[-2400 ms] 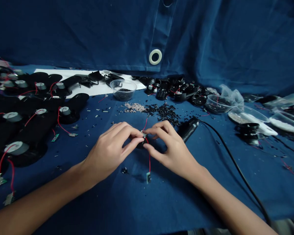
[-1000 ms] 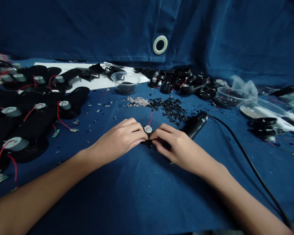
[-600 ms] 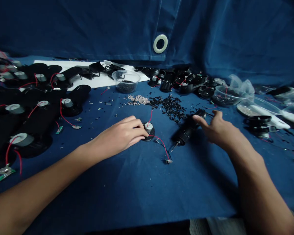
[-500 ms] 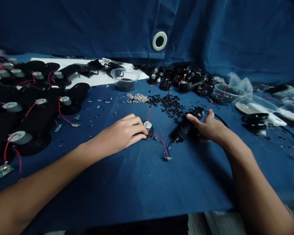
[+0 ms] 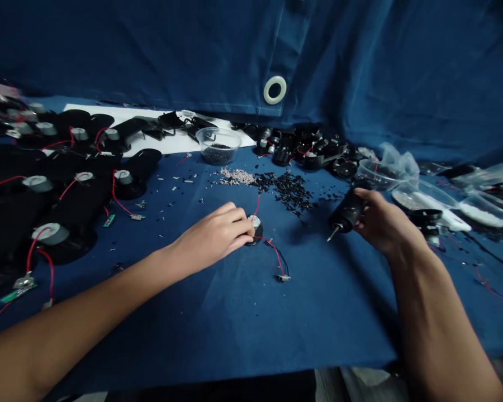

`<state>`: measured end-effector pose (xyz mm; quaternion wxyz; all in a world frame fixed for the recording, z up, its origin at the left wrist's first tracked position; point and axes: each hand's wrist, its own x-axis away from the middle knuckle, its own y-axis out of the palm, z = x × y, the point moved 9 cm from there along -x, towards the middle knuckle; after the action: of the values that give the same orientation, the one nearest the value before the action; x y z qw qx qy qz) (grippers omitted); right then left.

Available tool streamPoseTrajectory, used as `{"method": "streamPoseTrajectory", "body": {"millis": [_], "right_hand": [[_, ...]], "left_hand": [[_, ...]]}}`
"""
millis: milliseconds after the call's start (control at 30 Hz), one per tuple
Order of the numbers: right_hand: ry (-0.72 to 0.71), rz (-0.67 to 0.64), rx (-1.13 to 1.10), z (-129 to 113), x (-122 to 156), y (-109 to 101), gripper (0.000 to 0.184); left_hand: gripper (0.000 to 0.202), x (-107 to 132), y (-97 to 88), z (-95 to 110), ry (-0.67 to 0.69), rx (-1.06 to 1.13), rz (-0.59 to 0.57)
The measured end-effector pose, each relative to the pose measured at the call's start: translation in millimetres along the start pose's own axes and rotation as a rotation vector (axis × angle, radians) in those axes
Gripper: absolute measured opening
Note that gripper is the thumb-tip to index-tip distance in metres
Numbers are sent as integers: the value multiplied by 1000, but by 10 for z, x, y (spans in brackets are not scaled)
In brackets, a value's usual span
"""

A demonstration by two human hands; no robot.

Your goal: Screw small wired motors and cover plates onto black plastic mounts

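Observation:
My left hand [image 5: 227, 230] has its fingers closed on a small round motor [image 5: 255, 223] seated on a black disc, near the middle of the blue cloth. Red wires run from the motor to a little circuit board [image 5: 283, 277] lying on the cloth. My right hand [image 5: 379, 219] is wrapped round a black electric screwdriver [image 5: 347, 212], which is lifted off the cloth and tilted, its bit pointing down and to the left. Beyond the motor lie a pile of silver screws [image 5: 237, 177] and a heap of small black pieces [image 5: 292, 192].
Black housings with motors and red wires [image 5: 62, 234] crowd the left side. A clear tub [image 5: 218, 146] of dark bits stands at the back, beside white paper [image 5: 146, 144]. More black parts [image 5: 310, 151] and clear containers [image 5: 482, 209] line the back right. A blue curtain hangs behind.
My right hand has raised the electric screwdriver from the cloth and moved it to the right, away from the circuit board. My left hand stays at the motor. The view has shifted slightly.

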<state>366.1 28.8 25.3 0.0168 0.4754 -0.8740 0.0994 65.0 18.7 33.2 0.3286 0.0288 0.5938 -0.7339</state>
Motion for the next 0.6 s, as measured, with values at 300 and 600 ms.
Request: {"method": "streamPoseTrajectory", "body": {"millis": [300,600], "right_hand": [[-41,-165,-902,-691,411,708,24],[4,-182,-1068,-442,539,1200,16]], "left_hand": [[10,21,8,-41,-36,184,24],[16,27,32,-30,-3,164,-14]]}}
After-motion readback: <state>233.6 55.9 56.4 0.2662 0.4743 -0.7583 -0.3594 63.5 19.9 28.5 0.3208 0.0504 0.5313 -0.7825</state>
